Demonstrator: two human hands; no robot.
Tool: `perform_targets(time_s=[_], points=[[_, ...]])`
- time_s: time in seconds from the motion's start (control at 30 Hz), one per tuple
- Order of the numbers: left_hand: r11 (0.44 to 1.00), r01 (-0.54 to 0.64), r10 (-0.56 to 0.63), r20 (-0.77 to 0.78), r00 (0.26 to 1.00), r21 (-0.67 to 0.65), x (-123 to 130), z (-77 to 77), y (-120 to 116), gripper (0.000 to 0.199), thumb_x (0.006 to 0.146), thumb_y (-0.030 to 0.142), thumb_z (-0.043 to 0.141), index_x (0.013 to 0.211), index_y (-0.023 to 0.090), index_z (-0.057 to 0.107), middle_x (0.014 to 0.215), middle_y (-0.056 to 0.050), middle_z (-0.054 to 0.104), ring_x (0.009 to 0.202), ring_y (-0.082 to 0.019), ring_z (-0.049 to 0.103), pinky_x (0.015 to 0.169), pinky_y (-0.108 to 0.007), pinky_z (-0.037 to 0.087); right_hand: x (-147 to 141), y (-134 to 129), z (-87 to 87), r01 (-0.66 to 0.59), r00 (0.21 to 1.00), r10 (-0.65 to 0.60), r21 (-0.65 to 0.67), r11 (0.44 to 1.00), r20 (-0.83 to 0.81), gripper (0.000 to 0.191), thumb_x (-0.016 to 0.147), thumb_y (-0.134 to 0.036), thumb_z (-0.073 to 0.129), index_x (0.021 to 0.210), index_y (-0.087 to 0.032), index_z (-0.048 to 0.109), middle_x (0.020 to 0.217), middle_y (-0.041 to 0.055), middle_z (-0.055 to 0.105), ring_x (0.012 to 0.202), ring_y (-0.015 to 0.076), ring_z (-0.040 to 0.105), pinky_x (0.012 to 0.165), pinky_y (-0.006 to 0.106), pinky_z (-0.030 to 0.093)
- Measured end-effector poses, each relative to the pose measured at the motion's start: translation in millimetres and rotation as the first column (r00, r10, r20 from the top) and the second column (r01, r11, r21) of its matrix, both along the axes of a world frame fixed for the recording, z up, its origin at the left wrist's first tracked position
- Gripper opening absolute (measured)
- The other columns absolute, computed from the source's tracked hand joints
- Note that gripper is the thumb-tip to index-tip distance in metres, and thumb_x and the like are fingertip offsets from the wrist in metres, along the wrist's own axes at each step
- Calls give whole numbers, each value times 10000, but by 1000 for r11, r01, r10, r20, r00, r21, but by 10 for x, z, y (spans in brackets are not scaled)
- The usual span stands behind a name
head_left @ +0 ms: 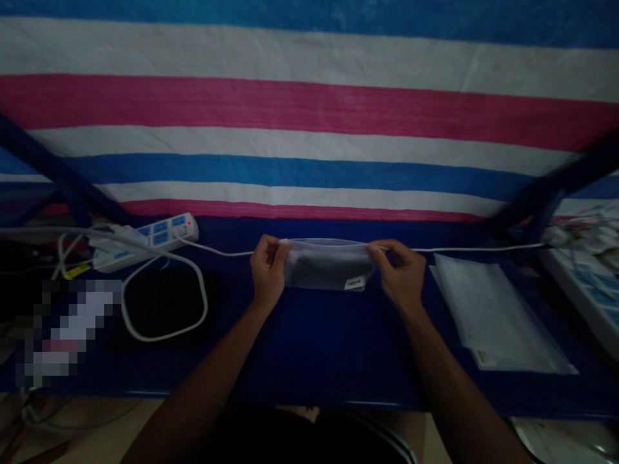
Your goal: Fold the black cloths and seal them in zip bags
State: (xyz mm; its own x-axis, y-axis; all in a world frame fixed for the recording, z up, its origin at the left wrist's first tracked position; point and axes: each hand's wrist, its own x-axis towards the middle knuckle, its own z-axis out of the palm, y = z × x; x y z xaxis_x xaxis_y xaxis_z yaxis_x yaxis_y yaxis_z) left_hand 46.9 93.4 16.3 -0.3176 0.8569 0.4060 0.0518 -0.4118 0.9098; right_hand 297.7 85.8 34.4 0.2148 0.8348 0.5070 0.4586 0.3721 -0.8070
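You can count your two hands (268, 270), one clear plastic bag (329, 265), one stack of flat plastic bags (493, 312), two power strips (145, 243), one white cord (164, 332)

This was a makeshift work area, probably a packing corner. A blue worktop (338, 348) on dark blue struts (48, 161) stood against a striped plastic tarp (309, 122). Power strips (159, 235) and a white cable (164, 338) lay along it, with a labelled clear bag (329, 264) and a stack of flat plastic bags (498, 316).
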Motion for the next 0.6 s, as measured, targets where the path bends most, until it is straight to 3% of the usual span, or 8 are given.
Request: perform_targets(time_s=[0.47, 0.6], points=[[990, 81, -81, 6, 997, -118, 9, -104, 75, 413, 917, 527, 709, 714, 232, 502, 543, 64, 430, 461, -99, 360, 442, -244, 248, 30, 60, -31, -19, 997, 12, -89, 996, -81, 210, 832, -394, 742, 786, -196, 793, 709, 10, 759, 626, 171, 670, 606, 293, 514], [977, 156, -153, 26, 988, -149, 9, -127, 84, 387, 901, 515, 720, 730, 227, 527, 542, 65, 455, 461, -96, 379, 439, -225, 259, 80, 103, -89, -18, 999, 15, -119, 993, -32, 254, 847, -431, 734, 811, -187, 796, 712, 10, 761, 611, 169, 663, 592, 283, 500]])
